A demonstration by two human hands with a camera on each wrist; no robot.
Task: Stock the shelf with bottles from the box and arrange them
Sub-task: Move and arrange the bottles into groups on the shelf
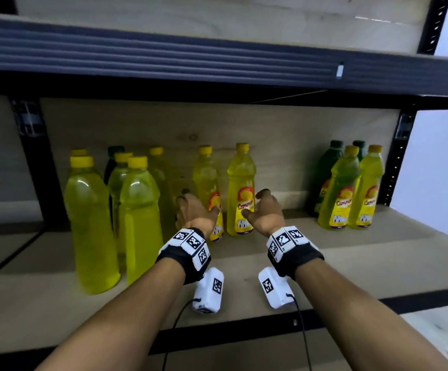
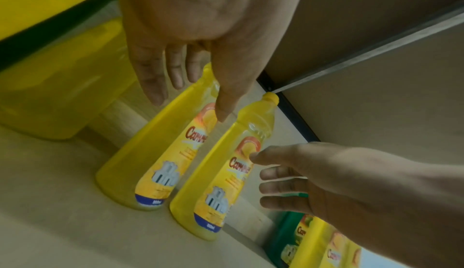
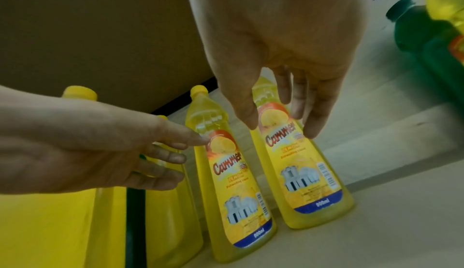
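Note:
Two yellow Cammer dish-soap bottles stand upright side by side mid-shelf: the left bottle (image 1: 207,180) (image 2: 150,163) (image 3: 238,193) and the right bottle (image 1: 241,183) (image 2: 216,193) (image 3: 308,183). My left hand (image 1: 190,207) (image 2: 188,101) (image 3: 191,157) hovers at the left bottle's left side, fingers spread and empty. My right hand (image 1: 267,207) (image 3: 280,127) (image 2: 258,171) is at the right bottle's right side, also spread and empty. Each thumb tip lies close to a label; whether it touches cannot be told. The box is not in view.
Several tall plain yellow bottles (image 1: 91,223) crowd the shelf's left end. A cluster of green and yellow Cammer bottles (image 1: 351,188) stands at the right. The upper shelf beam (image 1: 217,57) hangs overhead. The shelf board (image 1: 351,263) runs bare along its front right.

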